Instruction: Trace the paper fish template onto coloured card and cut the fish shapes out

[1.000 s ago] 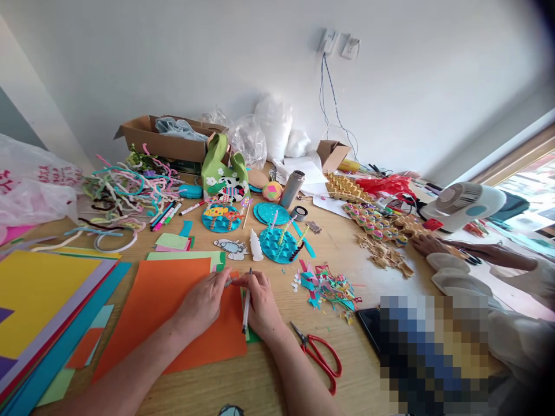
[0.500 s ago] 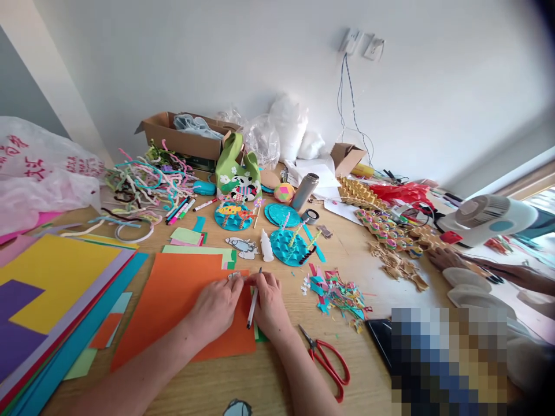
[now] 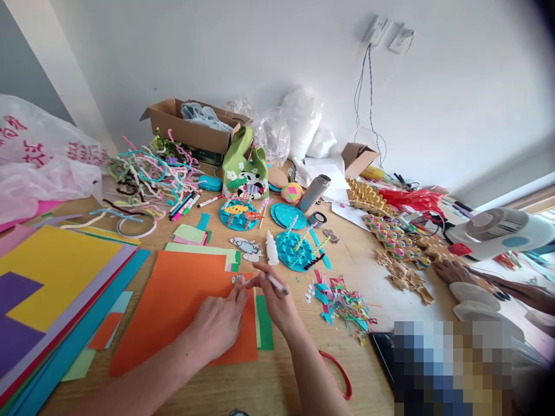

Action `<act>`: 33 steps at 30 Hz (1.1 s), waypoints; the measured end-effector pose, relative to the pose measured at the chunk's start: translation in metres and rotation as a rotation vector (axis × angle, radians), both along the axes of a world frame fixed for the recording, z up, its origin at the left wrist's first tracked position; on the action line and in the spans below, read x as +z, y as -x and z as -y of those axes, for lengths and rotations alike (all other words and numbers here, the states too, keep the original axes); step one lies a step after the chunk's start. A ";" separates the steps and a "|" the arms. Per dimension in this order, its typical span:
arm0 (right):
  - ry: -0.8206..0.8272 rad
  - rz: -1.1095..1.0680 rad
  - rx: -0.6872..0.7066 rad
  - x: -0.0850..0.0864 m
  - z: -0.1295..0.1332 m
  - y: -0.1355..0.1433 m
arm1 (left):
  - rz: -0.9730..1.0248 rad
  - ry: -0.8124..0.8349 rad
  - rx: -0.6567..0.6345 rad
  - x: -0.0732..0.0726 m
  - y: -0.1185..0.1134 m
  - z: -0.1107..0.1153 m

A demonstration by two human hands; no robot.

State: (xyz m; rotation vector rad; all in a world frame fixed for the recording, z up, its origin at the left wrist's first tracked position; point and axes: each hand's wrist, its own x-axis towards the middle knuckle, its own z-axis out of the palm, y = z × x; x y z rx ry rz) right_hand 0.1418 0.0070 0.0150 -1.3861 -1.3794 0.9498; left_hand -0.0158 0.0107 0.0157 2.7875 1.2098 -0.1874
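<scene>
My left hand point(image 3: 217, 318) rests on a sheet of orange paper point(image 3: 177, 306), its fingertips pressing a small paper fish cutout point(image 3: 236, 279) down near the sheet's top right corner. Part of the fish is hidden under those fingers. In my right hand point(image 3: 280, 306) is a slim pen point(image 3: 276, 282), gripped between the fingers and slanting, with one end close to the fish. Just beyond lie larger paper fish cutouts point(image 3: 247, 247) and a white glue bottle point(image 3: 271, 249). Red-handled scissors point(image 3: 342, 372) are partly hidden by my right forearm.
Coloured paper sheets point(image 3: 73, 271) are stacked at left. Paper scraps point(image 3: 340, 300) lie right of my hands, near a black phone point(image 3: 381, 352). Blue craft discs point(image 3: 295, 251), a metal flask point(image 3: 314, 193) and a fan point(image 3: 498, 231) stand farther back. Another person's hand point(image 3: 451, 271) is at right.
The pen has swung from pointing toward me to slanting across, one end near the fish. My right hand has turned and its fingers have lifted. The view has shifted slightly.
</scene>
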 end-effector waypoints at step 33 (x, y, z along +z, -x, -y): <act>0.036 0.116 -0.124 -0.029 -0.045 0.035 | 0.084 0.091 0.028 0.000 -0.002 -0.005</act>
